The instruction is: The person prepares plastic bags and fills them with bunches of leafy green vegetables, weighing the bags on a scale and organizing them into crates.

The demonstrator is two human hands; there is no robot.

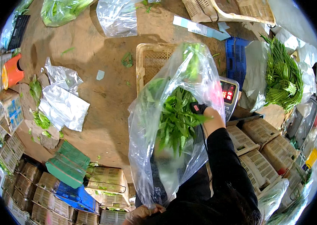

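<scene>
A large clear plastic bag point(144, 126) hangs in front of me with leafy green vegetables point(178, 118) inside and paler stems toward its far end. My left hand point(144, 212), low in the view, grips the gathered edge of the bag. At the bag's right side is my right hand point(213, 119), beside the leaves, with a small black device on a strap or cord near its fingers; the bag and leaves hide its fingertips, so its grip cannot be told. Partly behind the bag stand a cream plastic crate point(139, 64) and a digital scale point(230, 92) with a lit red display.
A blue crate point(235, 59) and a heap of green stalks point(283, 76) lie to the right. Stacked crates point(259, 168) stand beside my right arm, others at lower left. Silvery plastic sheets point(64, 104), an orange stool point(13, 71) and a green package point(68, 164) are at left.
</scene>
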